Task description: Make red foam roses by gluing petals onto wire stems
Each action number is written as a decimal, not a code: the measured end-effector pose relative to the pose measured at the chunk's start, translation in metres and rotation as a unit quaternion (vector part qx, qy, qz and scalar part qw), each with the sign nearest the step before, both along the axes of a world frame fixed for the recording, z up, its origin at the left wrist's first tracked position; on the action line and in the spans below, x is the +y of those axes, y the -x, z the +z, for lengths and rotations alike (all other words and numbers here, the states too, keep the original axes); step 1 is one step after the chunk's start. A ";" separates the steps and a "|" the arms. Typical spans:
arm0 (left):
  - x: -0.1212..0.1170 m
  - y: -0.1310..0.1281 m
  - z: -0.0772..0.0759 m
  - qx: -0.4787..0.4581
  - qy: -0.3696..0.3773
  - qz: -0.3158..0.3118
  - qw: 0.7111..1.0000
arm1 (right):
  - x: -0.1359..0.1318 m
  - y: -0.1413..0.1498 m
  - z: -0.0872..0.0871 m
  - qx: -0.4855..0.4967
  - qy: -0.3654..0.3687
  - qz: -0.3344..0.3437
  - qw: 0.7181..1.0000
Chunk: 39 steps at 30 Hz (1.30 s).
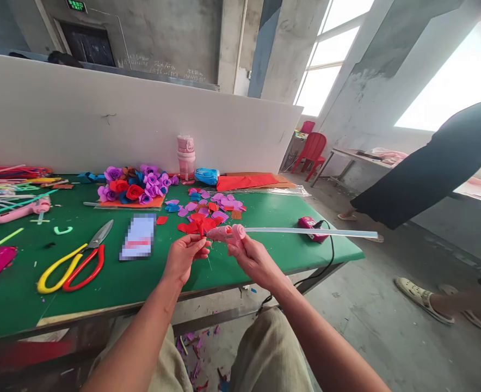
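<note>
Pinched in the fingers of my left hand [185, 256] is a small red paper flower [201, 227]. My right hand [254, 258] is wrapped round a pink hot glue gun [224, 233], its nozzle pointing left at the red paper. A long translucent glue stick [306, 232] sticks out of the gun's back toward the right. Just beyond both hands lie loose red, purple and blue paper petals [224, 202]. A thin strand of glue seems to hang below the flower.
On the green table [102, 294] are scissors [83, 258], a blurred phone-like rectangle [137, 237], finished paper flowers [136, 188], a pink bottle [186, 158], a second glue gun [22, 211] and a pink power strip [314, 228] with a cable. A white board [142, 120] stands behind. People stand at right.
</note>
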<state>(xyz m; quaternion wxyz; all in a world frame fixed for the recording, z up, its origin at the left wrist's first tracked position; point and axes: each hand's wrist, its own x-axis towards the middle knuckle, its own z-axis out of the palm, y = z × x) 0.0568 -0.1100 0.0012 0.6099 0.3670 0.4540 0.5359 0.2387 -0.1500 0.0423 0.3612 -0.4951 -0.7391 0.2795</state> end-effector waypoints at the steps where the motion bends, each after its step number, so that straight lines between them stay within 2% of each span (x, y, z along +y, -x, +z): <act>1: 0.000 0.000 0.000 -0.001 -0.001 -0.001 1.000 | 0.000 0.000 0.000 0.000 0.000 0.000 1.000; 25: 0.000 0.002 -0.002 -0.001 0.001 -0.009 1.000 | -0.001 0.003 0.004 -0.035 -0.004 -0.013 0.999; 35: 0.000 0.002 -0.002 -0.002 0.003 -0.010 1.000 | -0.002 0.002 0.004 -0.016 -0.003 -0.015 1.000; 37: 0.000 0.002 -0.001 -0.002 0.003 -0.010 1.000 | -0.002 -0.001 0.004 0.011 0.016 -0.015 1.000; 39: 0.000 0.003 -0.001 -0.006 0.006 -0.008 1.000 | 0.000 -0.006 0.003 0.065 0.067 -0.024 0.995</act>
